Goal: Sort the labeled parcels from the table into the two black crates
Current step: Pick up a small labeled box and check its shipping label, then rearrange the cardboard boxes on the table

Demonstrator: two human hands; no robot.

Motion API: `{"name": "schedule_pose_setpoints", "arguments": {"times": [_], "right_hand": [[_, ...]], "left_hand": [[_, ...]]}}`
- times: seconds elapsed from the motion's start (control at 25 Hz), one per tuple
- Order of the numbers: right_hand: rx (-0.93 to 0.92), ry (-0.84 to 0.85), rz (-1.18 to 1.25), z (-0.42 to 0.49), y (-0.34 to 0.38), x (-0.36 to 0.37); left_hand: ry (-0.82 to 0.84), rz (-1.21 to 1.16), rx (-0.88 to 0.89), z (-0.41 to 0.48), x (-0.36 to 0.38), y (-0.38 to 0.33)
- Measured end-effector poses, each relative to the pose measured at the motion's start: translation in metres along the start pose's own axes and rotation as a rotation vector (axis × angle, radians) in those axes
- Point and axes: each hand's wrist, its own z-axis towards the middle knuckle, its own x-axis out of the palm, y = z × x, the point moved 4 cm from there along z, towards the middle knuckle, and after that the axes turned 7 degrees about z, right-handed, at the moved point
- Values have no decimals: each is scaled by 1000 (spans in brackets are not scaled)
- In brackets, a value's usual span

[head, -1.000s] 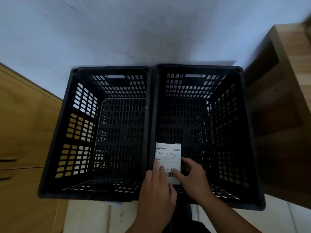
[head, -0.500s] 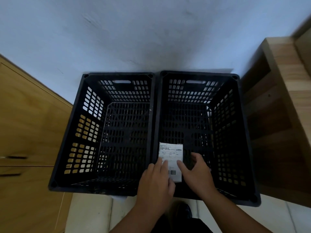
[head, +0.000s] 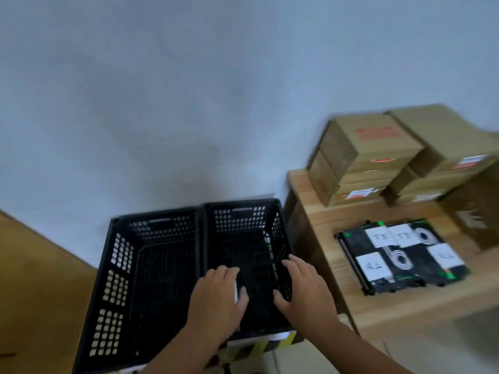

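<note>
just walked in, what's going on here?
A person is sorting parcels. Over the right crate, the left hand covers a white-labeled parcel. Only a sliver of it shows, so the grip is unclear. The right hand, also over that crate, is open and holds nothing. More labeled parcels lie on the wooden table in front of stacked brown cartons.

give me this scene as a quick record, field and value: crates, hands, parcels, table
crates: left crate and right crate, black, side by side
left hand: over the right crate, fingers straight, white edge showing by its thumb
right hand: over the right crate, fingers straight, holding nothing
parcels: black, white labels, flat on the table
table: wooden, right of the crates
boxes: cardboard, stacked at the table's back
</note>
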Motion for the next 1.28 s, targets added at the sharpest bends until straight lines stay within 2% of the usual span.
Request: {"name": "schedule_pose_setpoints", "arguments": {"times": [0.2,0.4,0.64,0.96,1.28], "right_hand": [[79,-171,-27,-38,-10,-72],[276,-319,33,-91,-63,-123],[477,-434,105,-154,-171,-181],[539,-494,110,-224,-343,-295],[567,-570,117,-215,-480,-382]], "left_hand": [[-76,-57,165,16,-45,-55],[-48,-132,368,16,-50,-153],[-14,-69,521,19,-36,-296],[-15,-153,567,21,-18,-520],[-17,-164,639,87,5,-671]]}}
